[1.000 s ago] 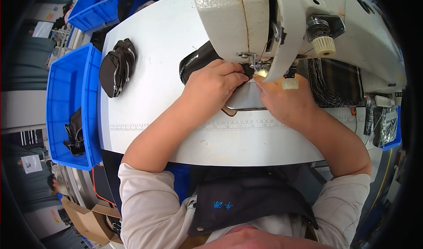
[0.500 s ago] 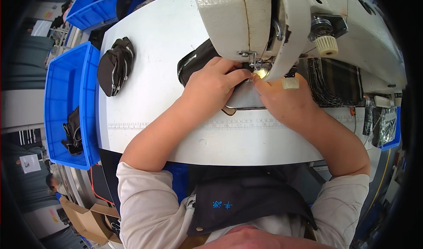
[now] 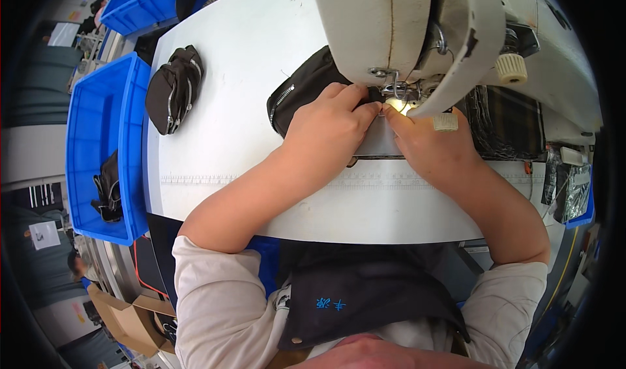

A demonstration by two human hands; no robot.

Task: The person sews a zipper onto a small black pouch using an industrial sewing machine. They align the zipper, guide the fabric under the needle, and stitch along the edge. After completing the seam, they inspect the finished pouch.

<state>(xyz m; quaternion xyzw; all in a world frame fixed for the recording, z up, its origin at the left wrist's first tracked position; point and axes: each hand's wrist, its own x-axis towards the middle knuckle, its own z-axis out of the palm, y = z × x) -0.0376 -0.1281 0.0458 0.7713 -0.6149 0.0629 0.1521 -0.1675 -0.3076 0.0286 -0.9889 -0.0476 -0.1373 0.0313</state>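
A black fabric pouch (image 3: pixel 305 85) with a silver zipper lies on the white table, its right end under the head of a white sewing machine (image 3: pixel 365 23). My left hand (image 3: pixel 326 124) presses on the pouch with its fingers drawn together, gripping the fabric close to the presser foot (image 3: pixel 396 92). Right beside it is my right hand (image 3: pixel 433 140), its thumb tip nearly touching the left thumb under the machine's lit lamp. The right fingers are partly hidden behind the machine, so what they pinch cannot be made out.
Another black zippered pouch (image 3: pixel 175 90) sits at the table's left. Beyond that edge stands a blue bin (image 3: pixel 138 147) containing a dark pouch (image 3: pixel 109 186). Dark fabric pieces (image 3: pixel 512 124) are stacked right of my right hand. A printed ruler (image 3: pixel 261 181) runs along the table (image 3: pixel 313 215).
The view has shifted, so the machine appears farther right. Both hands stay at the presser foot, with the thumbs still close together. A tan-edged bit below my left hand is now mostly hidden.
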